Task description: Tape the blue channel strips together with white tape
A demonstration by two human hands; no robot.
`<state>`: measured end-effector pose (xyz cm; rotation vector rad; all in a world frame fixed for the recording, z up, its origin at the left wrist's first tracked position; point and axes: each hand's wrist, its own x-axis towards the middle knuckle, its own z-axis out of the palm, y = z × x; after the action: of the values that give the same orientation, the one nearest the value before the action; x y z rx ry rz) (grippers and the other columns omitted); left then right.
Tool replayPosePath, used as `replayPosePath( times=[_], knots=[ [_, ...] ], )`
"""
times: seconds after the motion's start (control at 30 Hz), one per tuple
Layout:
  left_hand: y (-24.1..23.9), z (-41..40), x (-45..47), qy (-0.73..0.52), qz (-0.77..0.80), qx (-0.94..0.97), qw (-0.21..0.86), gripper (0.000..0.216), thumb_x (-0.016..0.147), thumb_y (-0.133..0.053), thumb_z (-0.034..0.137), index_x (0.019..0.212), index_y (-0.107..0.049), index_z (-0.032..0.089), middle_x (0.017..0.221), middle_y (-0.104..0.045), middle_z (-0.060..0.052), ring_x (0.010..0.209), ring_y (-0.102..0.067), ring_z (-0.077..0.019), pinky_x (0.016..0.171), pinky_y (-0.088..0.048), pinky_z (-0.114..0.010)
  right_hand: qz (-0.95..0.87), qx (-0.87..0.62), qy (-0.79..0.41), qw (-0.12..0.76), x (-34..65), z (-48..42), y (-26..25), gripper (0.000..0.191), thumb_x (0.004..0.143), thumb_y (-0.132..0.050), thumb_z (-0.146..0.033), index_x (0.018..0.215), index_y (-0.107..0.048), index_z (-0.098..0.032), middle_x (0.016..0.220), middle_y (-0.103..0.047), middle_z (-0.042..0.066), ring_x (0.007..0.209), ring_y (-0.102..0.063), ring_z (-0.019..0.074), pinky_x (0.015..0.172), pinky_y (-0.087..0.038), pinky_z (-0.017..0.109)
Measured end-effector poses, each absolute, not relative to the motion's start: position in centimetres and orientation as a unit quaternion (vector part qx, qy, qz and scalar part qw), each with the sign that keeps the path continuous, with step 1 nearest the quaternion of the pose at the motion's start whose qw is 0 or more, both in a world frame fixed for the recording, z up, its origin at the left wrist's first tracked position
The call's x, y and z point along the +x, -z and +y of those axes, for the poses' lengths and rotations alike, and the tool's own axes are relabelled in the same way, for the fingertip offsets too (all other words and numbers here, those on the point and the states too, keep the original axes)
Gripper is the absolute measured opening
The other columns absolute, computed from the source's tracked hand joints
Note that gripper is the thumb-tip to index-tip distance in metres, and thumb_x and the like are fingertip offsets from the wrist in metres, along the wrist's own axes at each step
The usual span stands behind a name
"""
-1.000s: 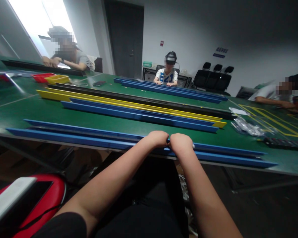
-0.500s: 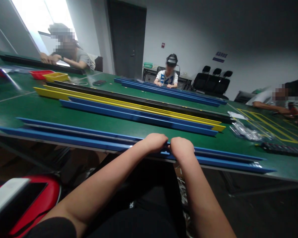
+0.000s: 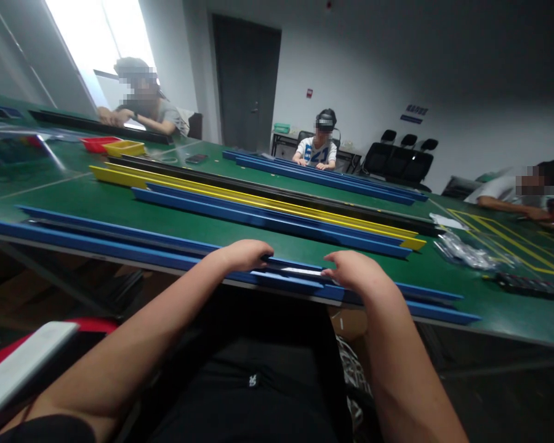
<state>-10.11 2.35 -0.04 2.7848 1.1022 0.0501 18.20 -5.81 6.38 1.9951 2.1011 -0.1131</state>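
Grip, left: from where I stand, the left hand [image 3: 247,255] curls low over the near rail [image 3: 289,282], on the person's side of the yellow rail [image 3: 258,203]; its fingers look mostly bent in, though whether they pinch the strip [image 3: 300,271] I can't tell.
Grip, right: the right hand [image 3: 357,271] sits apart from the left, also on the person's side of the yellow rail, fingertips slightly parted at the strip's pale stretch; a firm hold can't be made out.
Near rail: blue, along the edge of the counter [image 3: 96,200], roughly parallel to the yellow rail, with the mid rail [image 3: 272,223] between them.
Strip: inside the near rail's channel, dark in places, pale and shiny between the hands.
Beyond: the black rail [image 3: 274,192] lies just past the yellow rail; the far rails [image 3: 323,180] lie further past it, before a seated person [image 3: 317,154].
Packets: clear ones [image 3: 461,251], near the yellow rail's right end.
Handling: I'd keep both wrists level and work the strip with even fingertip pressure, so it neither twists nor rides up a wall.
Edge: the near rail lies so close to it that leaning on the near wall could tip or slide it; pressing straight down seems safer.
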Motion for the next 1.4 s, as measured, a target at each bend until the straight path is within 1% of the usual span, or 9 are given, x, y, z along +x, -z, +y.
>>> replayPosePath(
  times=[0.07, 0.13, 0.23, 0.33, 0.5, 0.67, 1.07, 1.27, 1.4],
  knots=[
    [0.1, 2.4, -10.0, -0.014, 0.373, 0.925, 0.072, 0.021, 0.082, -0.06, 0.036, 0.099, -0.067, 0.025, 0.099, -0.073, -0.005, 0.088, -0.067, -0.0216, 0.068, -0.044, -0.026, 0.694, 0.701, 0.033, 0.162, 18.9, -5.6, -6.1, 0.045, 0.082, -0.063, -0.052, 0.119, -0.07, -0.027, 0.121, -0.07, 0.011, 0.11, -0.065, 0.0277, 0.088, -0.049, 0.035],
    [0.2, 2.3, -9.6, -0.006, 0.388, 0.919, 0.07, 0.022, 0.081, -0.059, 0.036, 0.098, -0.067, 0.026, 0.097, -0.073, -0.005, 0.086, -0.067, -0.0219, 0.068, -0.045, -0.027, 0.673, 0.714, 0.03, 0.191, 19.4, -5.4, -5.6, 0.039, 0.081, -0.065, -0.049, 0.11, -0.075, -0.024, 0.115, -0.072, 0.013, 0.106, -0.067, 0.0279, 0.086, -0.05, 0.035],
    [0.3, 2.2, -9.0, 0.003, 0.412, 0.908, 0.07, 0.025, 0.078, -0.058, 0.037, 0.099, -0.068, 0.027, 0.095, -0.073, -0.005, 0.085, -0.067, -0.0225, 0.068, -0.046, -0.028, 0.659, 0.723, 0.026, 0.207, 19.6, -5.0, -4.7, 0.036, 0.079, -0.068, -0.046, 0.102, -0.077, -0.019, 0.11, -0.073, 0.016, 0.102, -0.069, 0.0289, 0.084, -0.051, 0.036],
    [0.2, 2.1, -8.5, 0.015, 0.432, 0.899, 0.071, 0.028, 0.077, -0.058, 0.04, 0.1, -0.068, 0.027, 0.097, -0.074, -0.006, 0.087, -0.067, -0.0235, 0.068, -0.047, -0.029, 0.652, 0.73, 0.016, 0.207, 19.3, -4.9, -4.1, 0.034, 0.079, -0.067, -0.039, 0.103, -0.077, -0.016, 0.109, -0.072, 0.019, 0.101, -0.069, 0.0305, 0.083, -0.052, 0.038],
    [-0.1, 2.0, -7.1, 0.04, 0.454, 0.887, 0.075, 0.031, 0.077, -0.056, 0.044, 0.096, -0.07, 0.024, 0.094, -0.074, -0.009, 0.086, -0.068, -0.0252, 0.067, -0.049, -0.03, 0.647, 0.738, -0.002, 0.191, 18.6, -5.3, -3.5, 0.031, 0.081, -0.059, -0.019, 0.107, -0.076, -0.014, 0.111, -0.071, 0.021, 0.102, -0.069, 0.0311, 0.083, -0.053, 0.04],
    [-0.3, 1.5, -4.7, 0.042, 0.449, 0.889, 0.081, 0.033, 0.078, -0.057, 0.046, 0.098, -0.071, 0.023, 0.097, -0.074, -0.01, 0.088, -0.069, -0.026, 0.069, -0.052, -0.031, 0.646, 0.742, -0.007, 0.177, 18.7, -5.4, -3.4, 0.033, 0.081, -0.053, -0.012, 0.105, -0.077, -0.015, 0.108, -0.072, 0.021, 0.1, -0.07, 0.03, 0.082, -0.054, 0.041],
    [-0.2, 0.0, 5.6, 0.025, 0.387, 0.916, 0.1, 0.03, 0.079, -0.062, 0.041, 0.1, -0.071, 0.021, 0.106, -0.074, -0.013, 0.096, -0.07, -0.0287, 0.076, -0.055, -0.034, 0.653, 0.74, -0.004, 0.158, 18.9, -5.6, -3.2, 0.033, 0.084, -0.051, -0.012, 0.105, -0.076, -0.014, 0.107, -0.072, 0.022, 0.1, -0.07, 0.0301, 0.084, -0.053, 0.042],
    [0.4, -0.3, 5.5, 0.0, 0.385, 0.919, 0.088, 0.026, 0.084, -0.058, 0.039, 0.102, -0.069, 0.023, 0.106, -0.073, -0.012, 0.097, -0.069, -0.0273, 0.077, -0.055, -0.034, 0.647, 0.751, -0.003, 0.135, 19.1, -6.3, -2.6, 0.032, 0.086, -0.049, -0.014, 0.103, -0.076, -0.014, 0.104, -0.073, 0.021, 0.097, -0.07, 0.0282, 0.084, -0.052, 0.04],
    [0.5, -0.3, 4.8, -0.013, 0.364, 0.928, 0.082, 0.023, 0.086, -0.056, 0.039, 0.099, -0.067, 0.024, 0.105, -0.073, -0.009, 0.096, -0.069, -0.0261, 0.077, -0.054, -0.033, 0.637, 0.762, -0.003, 0.121, 19.1, -6.8, -2.7, 0.032, 0.088, -0.047, -0.014, 0.1, -0.076, -0.013, 0.102, -0.073, 0.021, 0.095, -0.071, 0.0273, 0.084, -0.052, 0.039]
  ],
)
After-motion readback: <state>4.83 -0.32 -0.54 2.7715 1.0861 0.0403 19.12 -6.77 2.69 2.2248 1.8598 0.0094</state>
